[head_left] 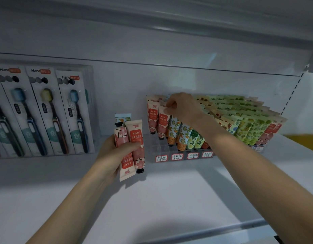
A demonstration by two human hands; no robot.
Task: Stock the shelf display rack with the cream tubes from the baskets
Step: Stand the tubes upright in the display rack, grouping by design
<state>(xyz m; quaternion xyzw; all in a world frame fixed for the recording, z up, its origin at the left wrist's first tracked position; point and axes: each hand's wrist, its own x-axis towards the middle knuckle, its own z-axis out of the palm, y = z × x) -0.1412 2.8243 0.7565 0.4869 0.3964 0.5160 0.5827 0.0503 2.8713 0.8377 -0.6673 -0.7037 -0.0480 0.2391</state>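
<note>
Stocking pink cream tubes.
Our right hand (183,108) pinches a racked tube's (163,120) top; our left hand (115,155) clasps a bundle of tubes (132,147).

The left hand (113,155) and right hand (183,107) are bare, as are both slender forearms (257,166).

Left on the shelf (169,191), toothbrush packs (44,111) against the back wall. Right of them, display rack (161,149) holding rows of cream tubes (240,124). Between, left hand (113,155) gripping spare tubes (133,138).
</note>
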